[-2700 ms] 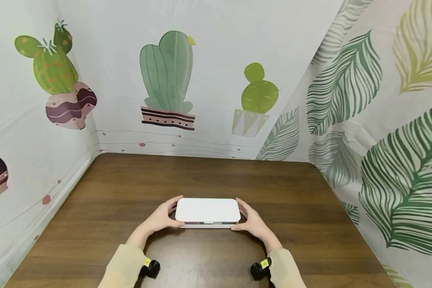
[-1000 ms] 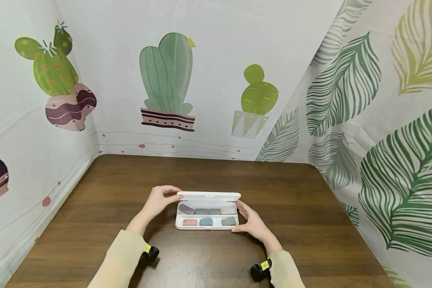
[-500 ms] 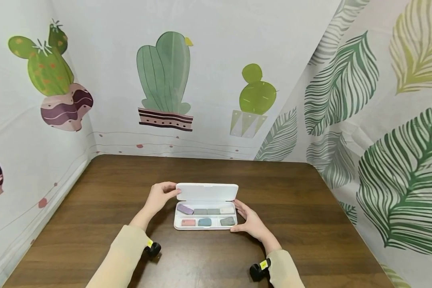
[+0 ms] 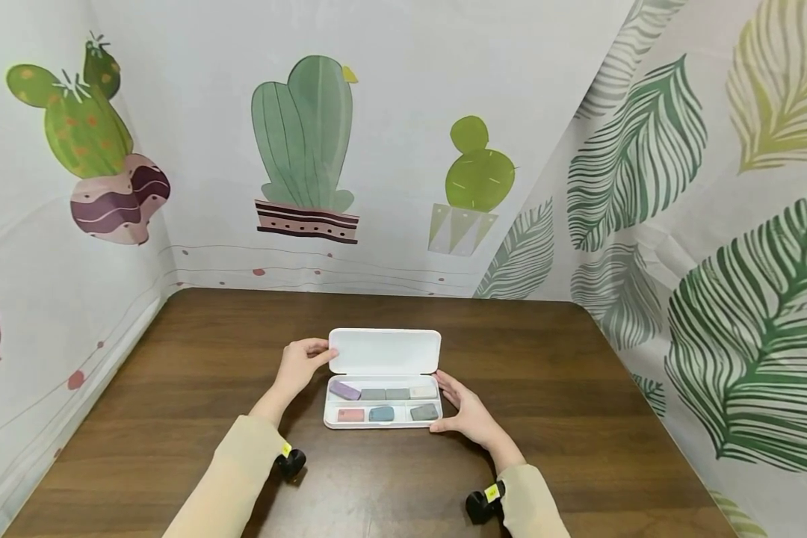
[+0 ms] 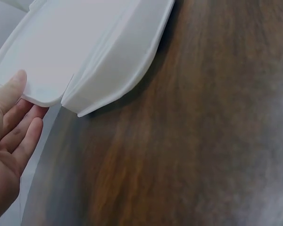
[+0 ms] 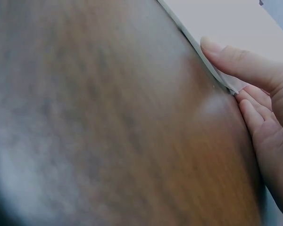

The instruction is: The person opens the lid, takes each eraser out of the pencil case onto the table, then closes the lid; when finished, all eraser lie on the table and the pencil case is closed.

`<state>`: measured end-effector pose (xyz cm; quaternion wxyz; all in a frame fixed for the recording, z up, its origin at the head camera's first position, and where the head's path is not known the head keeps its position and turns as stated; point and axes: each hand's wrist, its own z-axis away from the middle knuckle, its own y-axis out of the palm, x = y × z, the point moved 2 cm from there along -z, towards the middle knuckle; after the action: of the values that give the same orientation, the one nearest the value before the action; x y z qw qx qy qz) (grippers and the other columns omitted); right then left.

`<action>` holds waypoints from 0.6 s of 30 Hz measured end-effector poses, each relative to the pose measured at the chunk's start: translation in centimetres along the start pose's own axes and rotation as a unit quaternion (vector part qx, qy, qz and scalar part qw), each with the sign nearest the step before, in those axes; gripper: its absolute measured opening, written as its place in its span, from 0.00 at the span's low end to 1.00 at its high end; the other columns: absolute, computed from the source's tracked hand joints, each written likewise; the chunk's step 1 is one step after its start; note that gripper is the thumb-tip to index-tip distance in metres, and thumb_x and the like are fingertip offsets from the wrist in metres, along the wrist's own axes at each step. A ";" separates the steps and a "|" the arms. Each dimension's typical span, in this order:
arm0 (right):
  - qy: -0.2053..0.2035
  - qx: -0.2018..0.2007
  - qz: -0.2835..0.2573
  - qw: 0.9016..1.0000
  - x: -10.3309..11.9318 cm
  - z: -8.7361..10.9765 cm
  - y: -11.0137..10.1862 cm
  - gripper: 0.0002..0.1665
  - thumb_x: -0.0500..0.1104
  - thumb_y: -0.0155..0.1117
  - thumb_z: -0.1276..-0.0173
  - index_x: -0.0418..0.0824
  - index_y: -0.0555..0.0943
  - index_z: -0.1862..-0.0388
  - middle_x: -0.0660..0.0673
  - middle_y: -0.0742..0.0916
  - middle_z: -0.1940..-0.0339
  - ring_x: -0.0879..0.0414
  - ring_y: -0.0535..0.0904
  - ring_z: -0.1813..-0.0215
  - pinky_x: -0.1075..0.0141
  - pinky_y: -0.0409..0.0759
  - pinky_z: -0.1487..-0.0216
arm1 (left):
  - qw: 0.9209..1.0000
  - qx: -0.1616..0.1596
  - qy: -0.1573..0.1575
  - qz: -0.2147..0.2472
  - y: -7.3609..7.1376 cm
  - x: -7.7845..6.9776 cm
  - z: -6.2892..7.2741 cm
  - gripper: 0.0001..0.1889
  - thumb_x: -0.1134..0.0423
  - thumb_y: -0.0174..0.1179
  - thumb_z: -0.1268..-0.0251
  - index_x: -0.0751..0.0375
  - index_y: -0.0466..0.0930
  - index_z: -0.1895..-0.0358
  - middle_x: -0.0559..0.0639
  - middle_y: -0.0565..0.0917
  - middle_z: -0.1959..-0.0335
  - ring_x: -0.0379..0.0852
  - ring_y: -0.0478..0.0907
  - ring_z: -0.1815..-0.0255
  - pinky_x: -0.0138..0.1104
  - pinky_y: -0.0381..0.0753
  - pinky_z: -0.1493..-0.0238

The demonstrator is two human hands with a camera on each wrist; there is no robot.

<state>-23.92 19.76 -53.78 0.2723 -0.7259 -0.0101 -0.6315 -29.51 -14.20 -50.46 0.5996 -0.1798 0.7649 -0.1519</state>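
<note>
A shallow white case (image 4: 350, 426) lies on the table with its hinged lid (image 4: 385, 351) raised, leaning back. Inside are two rows of small blocks: a tilted purple block (image 4: 344, 391), two grey ones and a whitish block (image 4: 424, 391) behind; a pink block (image 4: 351, 415), a blue block (image 4: 381, 414) and a grey-green block (image 4: 424, 412) in front. My left hand (image 4: 299, 366) pinches the lid's left edge, thumb on its inner face, fingers behind, as the left wrist view confirms. My right hand (image 4: 469, 412) grips the case's right end between thumb and fingers.
The brown wooden table (image 4: 242, 321) extends around the case on every side. Behind and beside it hang white cloths (image 4: 390, 112) printed with cacti and leaves. A black wrist camera (image 4: 291, 463) sits by the left sleeve, another (image 4: 480, 506) by the right.
The case was closed with both hands at its ends. My left hand has since moved to the lid and swung it up and back, uncovering the blocks. The right hand has stayed.
</note>
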 end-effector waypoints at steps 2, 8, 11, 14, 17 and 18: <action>-0.002 -0.001 0.000 1.000 0.0 0.0 0.0 0.61 0.37 0.81 0.53 0.28 0.56 0.25 0.31 0.67 0.26 0.39 0.61 0.24 0.53 0.59 0.27 | 1.000 0.002 -0.004 -0.005 0.1 0.1 -0.1 0.14 0.64 0.69 0.41 0.72 0.85 0.57 0.65 0.88 0.60 0.57 0.86 0.57 0.41 0.84 0.55; -0.007 -0.001 -0.001 1.000 0.1 0.0 0.0 0.60 0.36 0.81 0.53 0.28 0.56 0.25 0.31 0.67 0.26 0.39 0.61 0.25 0.53 0.59 0.27 | 1.000 0.004 -0.015 -0.007 0.3 0.6 -0.4 0.15 0.63 0.68 0.40 0.73 0.84 0.57 0.65 0.88 0.61 0.56 0.86 0.58 0.35 0.84 0.59; -0.009 -0.001 0.000 1.000 0.1 0.0 0.0 0.60 0.35 0.81 0.53 0.28 0.56 0.25 0.31 0.68 0.27 0.39 0.62 0.25 0.54 0.60 0.27 | 1.000 0.008 -0.016 -0.005 0.3 0.8 -0.5 0.15 0.64 0.69 0.41 0.74 0.84 0.56 0.65 0.88 0.61 0.56 0.86 0.59 0.32 0.83 0.62; -0.010 -0.002 0.001 1.000 0.1 0.1 0.0 0.60 0.36 0.81 0.53 0.28 0.56 0.26 0.30 0.68 0.27 0.38 0.62 0.25 0.53 0.59 0.27 | 1.000 0.011 -0.025 -0.002 0.4 1.0 -0.5 0.15 0.64 0.69 0.41 0.73 0.84 0.56 0.65 0.88 0.61 0.56 0.86 0.58 0.31 0.82 0.62; -0.009 -0.002 0.001 1.000 0.1 0.1 0.0 0.60 0.36 0.81 0.53 0.28 0.56 0.26 0.30 0.68 0.27 0.38 0.62 0.25 0.53 0.59 0.27 | 0.999 0.014 -0.031 0.003 0.5 1.1 -0.5 0.16 0.64 0.69 0.41 0.74 0.84 0.55 0.65 0.88 0.61 0.56 0.86 0.58 0.31 0.83 0.61; -0.008 -0.002 0.002 1.000 0.1 0.0 0.0 0.60 0.36 0.81 0.53 0.28 0.56 0.26 0.30 0.68 0.27 0.38 0.62 0.25 0.52 0.59 0.27 | 0.999 0.016 -0.033 0.005 0.6 1.2 -0.5 0.16 0.64 0.69 0.41 0.74 0.84 0.55 0.66 0.87 0.60 0.56 0.86 0.58 0.31 0.83 0.61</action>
<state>-23.87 19.76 -53.67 0.2715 -0.7316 -0.0097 -0.6252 -30.28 -14.25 -51.66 0.6281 -0.1716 0.7430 -0.1549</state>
